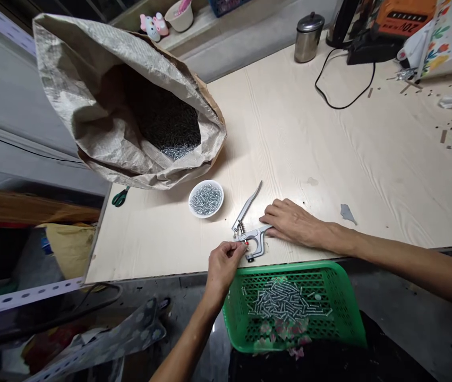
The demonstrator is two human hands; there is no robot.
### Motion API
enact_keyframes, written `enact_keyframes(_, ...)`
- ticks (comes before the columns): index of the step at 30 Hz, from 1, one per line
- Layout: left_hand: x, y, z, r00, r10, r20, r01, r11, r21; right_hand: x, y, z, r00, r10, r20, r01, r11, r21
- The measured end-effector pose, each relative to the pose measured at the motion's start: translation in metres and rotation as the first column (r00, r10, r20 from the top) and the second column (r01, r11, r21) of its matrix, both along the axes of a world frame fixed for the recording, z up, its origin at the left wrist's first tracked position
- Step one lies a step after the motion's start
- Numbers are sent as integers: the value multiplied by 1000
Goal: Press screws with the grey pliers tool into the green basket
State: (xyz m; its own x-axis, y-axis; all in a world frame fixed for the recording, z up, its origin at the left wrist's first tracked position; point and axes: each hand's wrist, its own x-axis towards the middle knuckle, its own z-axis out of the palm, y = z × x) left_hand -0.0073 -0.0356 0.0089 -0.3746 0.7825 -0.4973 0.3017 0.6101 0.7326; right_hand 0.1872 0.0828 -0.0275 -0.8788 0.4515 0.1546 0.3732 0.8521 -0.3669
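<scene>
Pale wood-grain counter (289,138), grey metal hand pliers (254,233) near its front edge

Across the pale wood-grain surface, a large whitish woven sack (70,95) gapes at the far left, with small silvery metal pieces (178,152) visible deep in its mouth. Green-handled scissors (119,198) lie below it, close to the counter's left end. Just in front of the sack sits a round white bowl (205,216) filled with tiny silvery pieces (206,199).

The pliers lie right of and nearer than the bowl, their two handles spread apart. The right hand (295,223) rests on the counter, its grip closed around the end of the lower handle. The left hand (226,260) brings thumb and forefinger to the pliers' mouth, beside a small red part (246,243); I cannot tell whether its grip is grasping something tiny there or only touching the tool.

Just below the counter's edge is a green plastic lattice basket (289,265), with slim, ridged, silvery pieces (285,300) heaped inside. Toward the back stands a lidded steel canister (307,45), with a looped black cable (345,107) to its right.
</scene>
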Motion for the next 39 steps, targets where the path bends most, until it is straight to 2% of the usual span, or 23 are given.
enact_keyframes(3,3,-2,-2,1000,15,-7,-16,999,-30,1,-7,-13,999,-24,-41,23,1000,-13)
enact_keyframes(7,4,1,1,999,-38,-14,37,996,-78,-1,-9,-21,997,-35,-74,33,999,-24)
enact_keyframes(14,-4,12,2,982,-188,-12,182,963,-200,4,-15,-12,999,12,-53,-13,1000,-8)
enact_keyframes(20,-7,6,1,945,-300,-133,280,948,-149,8,-19,-8,996,67,-57,-63,995,75)
enact_keyframes(27,-4,5,3,955,-294,-36,281,937,-210,6,-21,-11,996,69,-56,-68,997,23)
enact_keyframes(32,-2,6,0,959,-281,-38,264,932,-247,6,-19,-15,999,29,-37,-30,999,-13)
enact_keyframes(37,0,4,2,974,-226,-22,213,941,-265,11,1,-8,997,28,-72,-29,1000,-4)
enact_keyframes(39,0,3,1,977,-212,-29,197,945,-260,10,12,-3,998,51,-37,-50,999,6)
